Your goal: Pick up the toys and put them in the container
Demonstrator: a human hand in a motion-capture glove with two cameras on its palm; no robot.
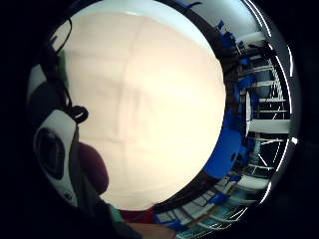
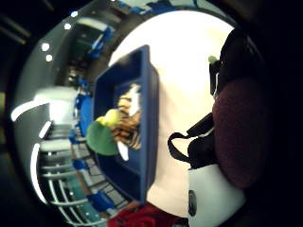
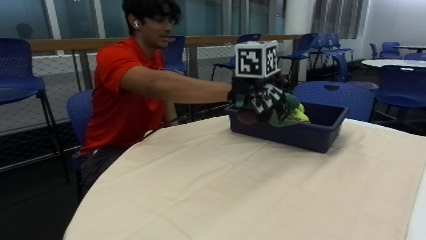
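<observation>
My gloved right hand [image 3: 261, 99] is raised at the near left corner of the blue container [image 3: 313, 131]. Its fingers curl round a dark maroon round toy [image 3: 247, 118], which also bulges close to the palm as the maroon toy [image 2: 241, 135] and the maroon toy [image 1: 93, 168]. In the thumb side view the blue container [image 2: 144, 85] lies beside the hand on the cream tablecloth [image 2: 189, 61]. It holds a striped tiger toy [image 2: 129, 124] and a green toy [image 2: 102, 138]. The green toy [image 3: 294, 115] shows above the rim, just behind the hand.
The round table under the cream cloth [image 3: 253, 185] spreads wide in front of the container. The person in a red shirt [image 3: 120, 95] sits at its far left side. Blue chairs [image 3: 333, 95] and other tables stand behind.
</observation>
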